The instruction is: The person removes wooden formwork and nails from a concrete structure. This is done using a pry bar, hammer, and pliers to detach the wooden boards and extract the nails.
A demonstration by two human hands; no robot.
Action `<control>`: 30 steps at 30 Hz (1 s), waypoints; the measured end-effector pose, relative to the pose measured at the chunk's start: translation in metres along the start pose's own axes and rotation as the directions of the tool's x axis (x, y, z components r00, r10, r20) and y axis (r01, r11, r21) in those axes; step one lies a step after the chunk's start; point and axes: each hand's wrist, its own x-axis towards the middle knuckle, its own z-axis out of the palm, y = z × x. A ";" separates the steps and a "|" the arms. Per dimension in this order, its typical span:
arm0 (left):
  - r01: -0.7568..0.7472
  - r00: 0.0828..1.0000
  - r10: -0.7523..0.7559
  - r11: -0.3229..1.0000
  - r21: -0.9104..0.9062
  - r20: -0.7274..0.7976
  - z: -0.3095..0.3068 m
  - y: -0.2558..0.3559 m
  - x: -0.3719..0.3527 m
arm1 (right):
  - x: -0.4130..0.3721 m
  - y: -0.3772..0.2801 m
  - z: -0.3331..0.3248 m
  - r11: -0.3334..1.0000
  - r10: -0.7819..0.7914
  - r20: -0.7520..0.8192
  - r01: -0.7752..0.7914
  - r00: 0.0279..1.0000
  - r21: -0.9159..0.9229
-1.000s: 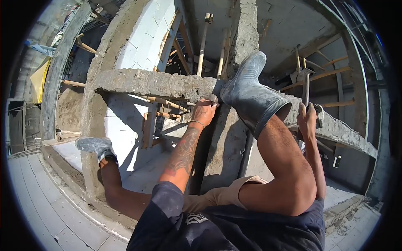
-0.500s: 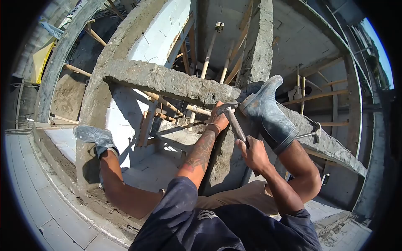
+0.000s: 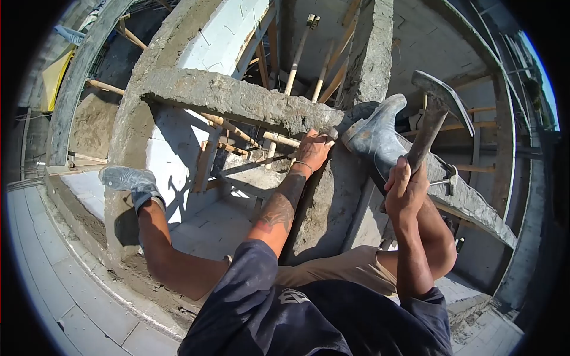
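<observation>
My right hand (image 3: 407,193) is closed around the wooden handle of a hammer (image 3: 428,137), raised on the right with its curved metal head (image 3: 445,98) up beyond my boot. My left hand (image 3: 313,149) is closed on a chisel (image 3: 330,133); only its blunt grey end shows beside the thumb, and the rest is hidden. That hand is against the rough concrete beam (image 3: 225,102), close to where it meets other beams. Hammer and chisel are apart.
My right boot (image 3: 380,133) rests on the concrete junction; my left boot (image 3: 127,180) is on another beam. Deep gaps between beams hold bamboo poles (image 3: 300,56) and timber props (image 3: 206,160). A metal tool (image 3: 446,179) lies on the right-hand beam (image 3: 484,216).
My right hand has swung the hammer up and to the right, away from my left hand. The left hand stays in nearly the same place, with the chisel end now visible.
</observation>
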 end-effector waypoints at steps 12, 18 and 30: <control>0.005 0.999 -0.007 0.999 0.049 0.049 0.007 -0.012 0.000 | -0.019 0.044 0.024 0.987 -0.004 0.049 -0.004 0.999 0.161; -0.025 0.994 0.012 0.993 0.119 0.104 0.030 -0.031 0.005 | -0.018 0.068 0.023 0.923 0.097 0.242 0.003 0.965 -0.385; 0.252 0.953 -0.302 0.715 -0.652 0.037 0.016 0.020 0.014 | 0.089 0.169 -0.123 0.627 0.292 0.091 -0.118 0.952 -0.770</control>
